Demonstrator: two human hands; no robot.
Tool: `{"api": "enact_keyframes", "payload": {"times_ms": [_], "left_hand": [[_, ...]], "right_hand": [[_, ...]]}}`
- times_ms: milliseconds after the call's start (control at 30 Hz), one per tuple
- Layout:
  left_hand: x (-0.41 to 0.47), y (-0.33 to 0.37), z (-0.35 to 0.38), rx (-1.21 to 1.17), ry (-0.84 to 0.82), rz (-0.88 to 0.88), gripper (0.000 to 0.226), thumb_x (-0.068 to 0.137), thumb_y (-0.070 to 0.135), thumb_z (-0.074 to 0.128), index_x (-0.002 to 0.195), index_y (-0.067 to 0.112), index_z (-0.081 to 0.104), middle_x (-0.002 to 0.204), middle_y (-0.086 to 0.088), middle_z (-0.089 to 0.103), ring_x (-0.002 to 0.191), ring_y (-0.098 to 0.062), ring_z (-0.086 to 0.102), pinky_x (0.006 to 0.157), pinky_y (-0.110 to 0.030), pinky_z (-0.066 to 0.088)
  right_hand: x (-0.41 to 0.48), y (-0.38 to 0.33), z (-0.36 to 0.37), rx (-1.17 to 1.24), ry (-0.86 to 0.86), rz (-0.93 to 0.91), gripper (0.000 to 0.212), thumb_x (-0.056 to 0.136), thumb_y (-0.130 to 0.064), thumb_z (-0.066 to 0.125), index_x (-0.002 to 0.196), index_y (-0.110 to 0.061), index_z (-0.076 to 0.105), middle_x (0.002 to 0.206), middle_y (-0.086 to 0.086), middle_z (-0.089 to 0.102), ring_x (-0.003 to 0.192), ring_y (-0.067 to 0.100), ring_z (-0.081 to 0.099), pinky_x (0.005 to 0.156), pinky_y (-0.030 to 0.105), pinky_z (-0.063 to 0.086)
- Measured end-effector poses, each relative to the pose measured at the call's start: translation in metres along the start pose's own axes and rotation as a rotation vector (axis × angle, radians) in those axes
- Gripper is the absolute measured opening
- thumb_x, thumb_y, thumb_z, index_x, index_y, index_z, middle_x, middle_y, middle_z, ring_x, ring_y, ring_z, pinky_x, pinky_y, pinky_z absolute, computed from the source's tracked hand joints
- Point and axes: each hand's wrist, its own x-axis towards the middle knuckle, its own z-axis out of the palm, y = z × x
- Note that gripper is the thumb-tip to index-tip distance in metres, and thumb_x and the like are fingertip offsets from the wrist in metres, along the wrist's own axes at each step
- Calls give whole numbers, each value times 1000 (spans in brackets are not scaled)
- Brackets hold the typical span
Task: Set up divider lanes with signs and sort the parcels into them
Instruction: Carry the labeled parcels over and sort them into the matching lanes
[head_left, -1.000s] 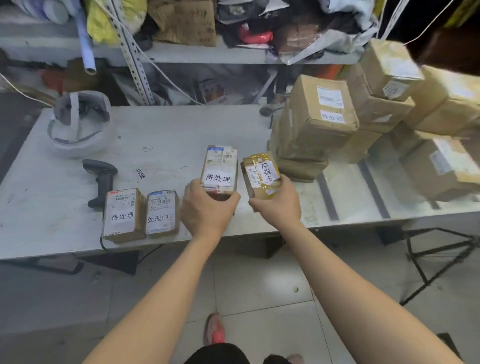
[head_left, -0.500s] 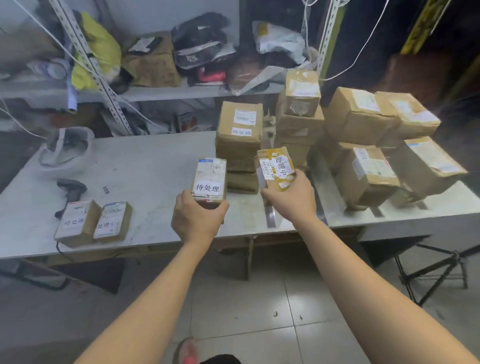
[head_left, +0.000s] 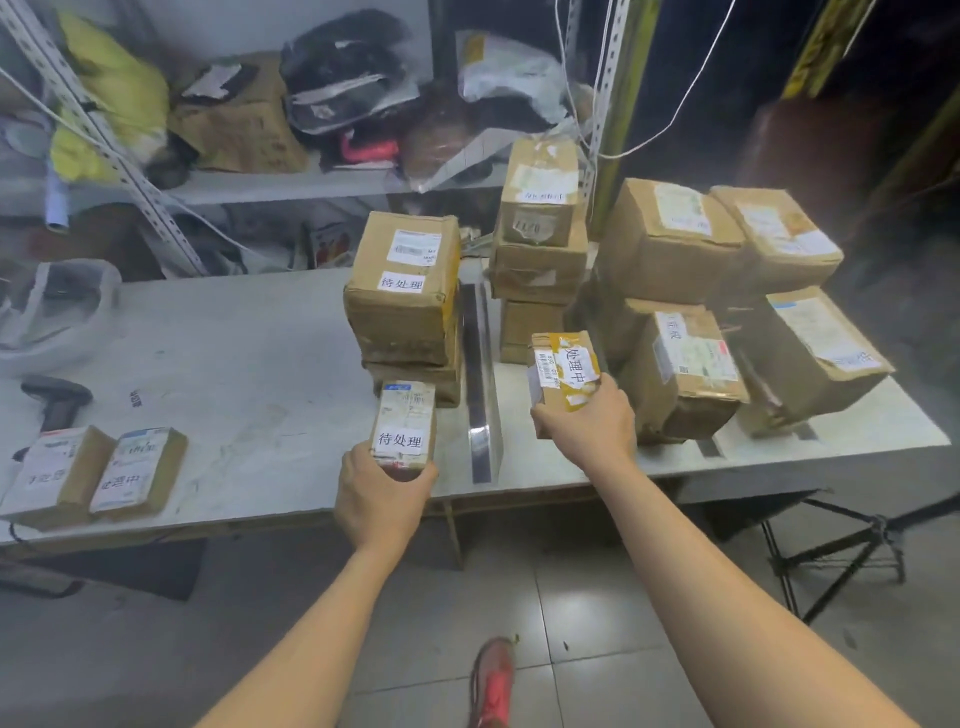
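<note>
Left hand (head_left: 382, 501) grips white-labelled parcel (head_left: 405, 421), right hand (head_left: 589, 428) yellow-taped parcel (head_left: 563, 369); their near ends hidden

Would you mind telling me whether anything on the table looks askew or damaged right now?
Yes. The right-hand pile of boxes is jumbled: several lean at angles rather than sitting flat. The top box of the middle stack sits askew too. The yellow-taped parcel in the right hand shows ragged, patchy tape.

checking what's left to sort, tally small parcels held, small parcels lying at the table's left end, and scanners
small parcels held: 2
small parcels lying at left: 2
barcode scanner: 1
total: 5
</note>
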Motion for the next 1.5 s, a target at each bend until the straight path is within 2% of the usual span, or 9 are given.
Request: {"api": "enact_keyframes", "payload": {"times_ms": [233, 600, 767, 933, 1000, 1067, 1200, 1333, 1500], "left_hand": [[20, -10, 52, -39, -50, -72, 69, 60, 51, 82, 114, 19, 54, 105, 2, 55, 93, -21, 58, 69, -35, 51], [25, -7, 76, -97, -73, -143, 69, 58, 55, 84, 104, 21, 45, 99, 5, 51, 85, -16, 55, 64, -35, 52], [27, -2, 72, -51, -137, -153, 76, 59, 63, 81, 110, 23, 42, 103, 6, 48, 88, -14, 53, 68, -37, 53], [33, 7, 55, -93, -227, -172, 49, 83, 55, 66, 115, 23, 49, 112, -1, 56, 101, -22, 59, 78, -38, 52], [32, 12, 41, -24, -244, -150, 57, 86, 49, 66, 131, 18, 46, 125, -6, 54, 112, -27, 56, 88, -41, 51], [28, 21, 24, 94, -248, -103, 66, 87, 41, 66, 142, 15, 40, 135, -9, 50, 121, -29, 51, 93, -40, 46], [16, 50, -11, 286, -214, 162, 64, 84, 33, 66, 142, 18, 44, 141, -2, 49, 125, -24, 49, 98, -36, 41], [7, 69, -46, 372, -120, 248, 65, 86, 41, 64, 144, 21, 43, 145, 3, 46, 132, -20, 42, 107, -34, 34], [0, 60, -90, 545, -78, 245, 70, 86, 41, 62, 147, 20, 36, 147, 2, 42, 137, -20, 34, 116, -36, 26]], "right_hand": [[39, 14, 39, -138, -72, 35, 83, 49, -56, 70, 121, -21, 49, 111, -2, 58, 103, 22, 59, 83, 43, 57], [71, 52, 84, -132, -171, 138, 81, 59, -46, 81, 128, -18, 49, 117, 1, 60, 109, 24, 60, 88, 40, 55], [73, 62, 93, -118, -219, 136, 96, 59, -40, 88, 138, -14, 40, 127, 5, 54, 117, 27, 55, 97, 44, 52], [71, 67, 82, -260, -316, 107, 118, 61, -49, 91, 150, -7, 24, 141, 13, 44, 130, 32, 46, 106, 49, 45], [70, 63, 74, -314, -356, 48, 128, 63, -54, 88, 155, -7, 12, 147, 15, 38, 136, 33, 40, 110, 48, 40], [69, 55, 61, -322, -337, -39, 118, 70, -54, 83, 154, -9, 15, 146, 15, 39, 134, 33, 41, 109, 47, 39], [63, 29, 29, -367, -272, -359, 78, 86, -46, 67, 147, -9, 36, 141, 14, 47, 128, 33, 46, 106, 44, 40], [43, -9, 11, -414, -350, -699, 67, 89, -46, 65, 144, -14, 43, 144, 8, 48, 134, 28, 43, 111, 40, 36], [11, -52, 15, -460, -439, -866, 58, 90, -40, 63, 139, -14, 46, 141, 7, 51, 128, 28, 46, 107, 40, 41]]}}
